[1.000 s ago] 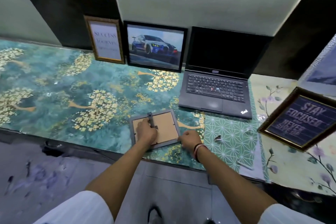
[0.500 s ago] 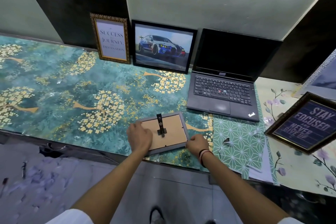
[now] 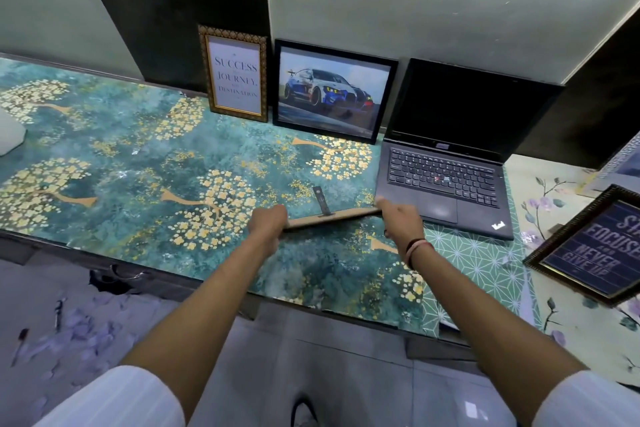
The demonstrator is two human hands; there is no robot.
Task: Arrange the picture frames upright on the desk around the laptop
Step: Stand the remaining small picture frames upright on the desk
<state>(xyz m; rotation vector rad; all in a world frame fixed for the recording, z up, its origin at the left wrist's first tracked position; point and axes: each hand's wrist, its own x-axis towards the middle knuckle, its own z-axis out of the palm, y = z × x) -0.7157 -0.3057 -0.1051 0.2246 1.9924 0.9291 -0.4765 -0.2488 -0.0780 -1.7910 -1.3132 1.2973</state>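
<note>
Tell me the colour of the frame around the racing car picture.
Black, a plain thin border on the car picture frame, clearest in the head view, the only one.

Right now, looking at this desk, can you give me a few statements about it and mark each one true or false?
1. Both hands hold one small frame by its ends. True: the left hand grips one end, the right hand the other.
2. The laptop is closed. False: it is open, with a dark screen.
3. The car picture stands between the Success frame and the laptop. True.
4. The held frame shows its picture side to the camera. False: its brown back and black stand face up.
5. The Stay Focused frame stands left of the laptop. False: it is to the right.
</note>
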